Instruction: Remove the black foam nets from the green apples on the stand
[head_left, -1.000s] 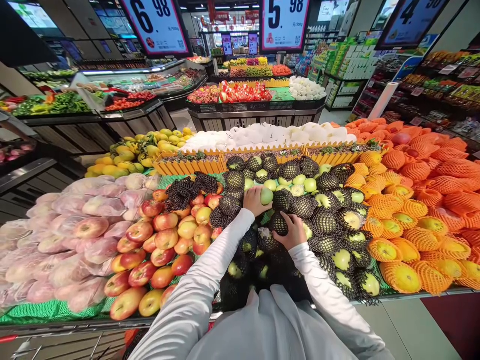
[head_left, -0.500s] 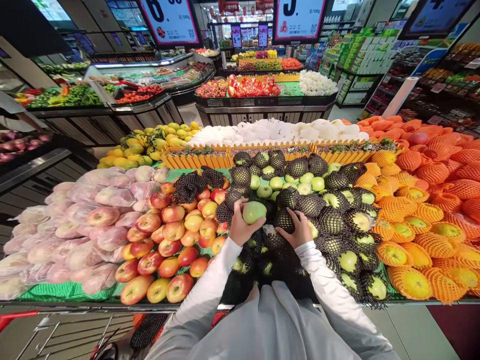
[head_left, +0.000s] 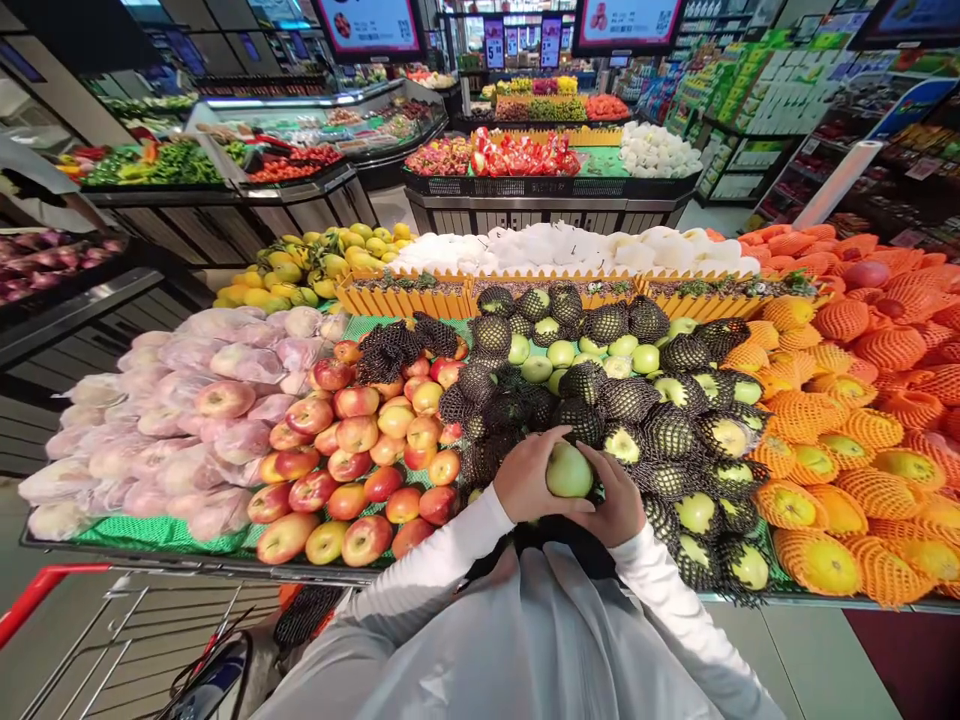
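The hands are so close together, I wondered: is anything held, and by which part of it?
A green apple, held by its sides: left hand on the left, right hand on the right.

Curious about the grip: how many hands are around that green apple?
2: the left hand at the left of the green apple, the right hand at its right; no others visible there.

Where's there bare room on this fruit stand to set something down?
Green matting shows in a strip along the front edge, before the wrapped pink fruit, and in a smaller patch between the red-yellow apples and the yellow fence. It's crowded around the left hand and right hand, amid black-netted fruit.
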